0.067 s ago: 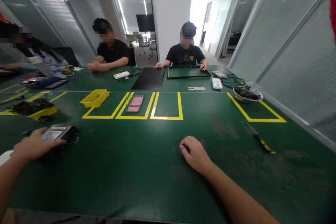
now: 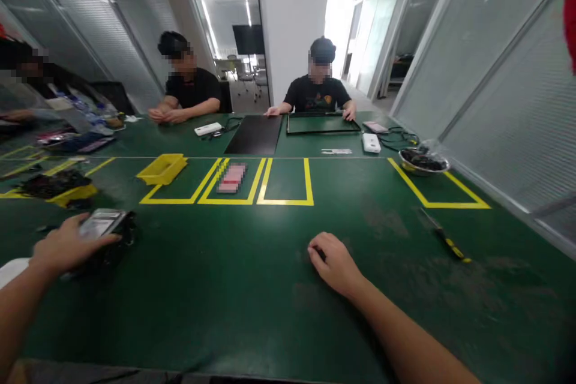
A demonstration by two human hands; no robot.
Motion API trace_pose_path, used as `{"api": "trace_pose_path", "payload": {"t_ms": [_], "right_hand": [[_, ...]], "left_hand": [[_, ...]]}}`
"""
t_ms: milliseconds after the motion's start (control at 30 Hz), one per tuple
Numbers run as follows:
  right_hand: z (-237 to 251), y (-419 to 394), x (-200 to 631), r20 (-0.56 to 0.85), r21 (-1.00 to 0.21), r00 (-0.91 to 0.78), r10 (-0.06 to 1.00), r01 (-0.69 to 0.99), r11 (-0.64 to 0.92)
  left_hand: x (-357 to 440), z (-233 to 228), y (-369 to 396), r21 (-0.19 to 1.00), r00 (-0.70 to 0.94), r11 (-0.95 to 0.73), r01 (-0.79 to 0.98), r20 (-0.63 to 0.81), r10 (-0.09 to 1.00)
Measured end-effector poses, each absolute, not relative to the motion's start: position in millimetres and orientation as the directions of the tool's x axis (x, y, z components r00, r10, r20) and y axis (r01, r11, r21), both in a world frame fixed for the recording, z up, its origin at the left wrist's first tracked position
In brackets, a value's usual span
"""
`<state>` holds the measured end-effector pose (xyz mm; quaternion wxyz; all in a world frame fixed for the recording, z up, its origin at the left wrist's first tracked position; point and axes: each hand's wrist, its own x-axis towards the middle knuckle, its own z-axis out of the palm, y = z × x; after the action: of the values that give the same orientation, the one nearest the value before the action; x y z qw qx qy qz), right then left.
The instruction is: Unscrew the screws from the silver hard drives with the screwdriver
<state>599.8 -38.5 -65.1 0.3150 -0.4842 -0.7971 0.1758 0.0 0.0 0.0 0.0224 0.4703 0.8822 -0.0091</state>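
At the left of the table my left hand is closed round a black boxy device with a silver, labelled top. The thumb lies along its near side, and the other fingers are partly hidden behind it. My right hand rests on the green table with its fingers curled in, and nothing shows in it. Off to its right lies a screwdriver with a black and yellow handle.
A yellow tray and a pink phone-like item lie by the yellow tape outlines. A metal bowl of dark parts stands at right; a filled yellow bin is at left. Co-workers sit across the table, one holding a black frame.
My left hand and the device have shifted slightly to the right. My right hand stays where it was.
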Motion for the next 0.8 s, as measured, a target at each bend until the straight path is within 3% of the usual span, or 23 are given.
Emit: {"api": "trace_pose_path", "payload": {"t_ms": [100, 233, 400, 633, 800], "right_hand": [[-63.6, -38.5, 601.3, 0.340, -0.587, -0.325, 0.883, 0.660, 0.469], [-62.2, -38.5, 600.6, 0.349, -0.591, -0.312, 0.884, 0.659, 0.466], [-61.9, -40.6, 603.5, 0.364, -0.602, -0.283, 0.887, 0.656, 0.456], [-62.6, -41.5, 609.9, 0.404, -0.646, -0.173, 0.898, 0.641, 0.414], [-66.1, -41.7, 607.1, 0.418, -0.644, -0.161, 0.894, 0.642, 0.416]], "left_hand": [[45.2, 8.3, 9.1, 0.096, -0.455, 0.459, 0.883, -0.061, 0.888], [143.0, 13.5, 11.4, 0.179, -0.161, 0.172, 0.969, -0.073, 0.984], [276.2, -4.4, 0.2, 0.264, 0.111, -0.084, 0.961, -0.089, 0.990], [386.8, -31.1, -4.5, 0.154, 0.153, -0.152, 0.976, 0.006, 0.988], [415.9, -34.5, -4.8, 0.171, 0.129, -0.135, 0.976, 0.045, 0.991]]}}
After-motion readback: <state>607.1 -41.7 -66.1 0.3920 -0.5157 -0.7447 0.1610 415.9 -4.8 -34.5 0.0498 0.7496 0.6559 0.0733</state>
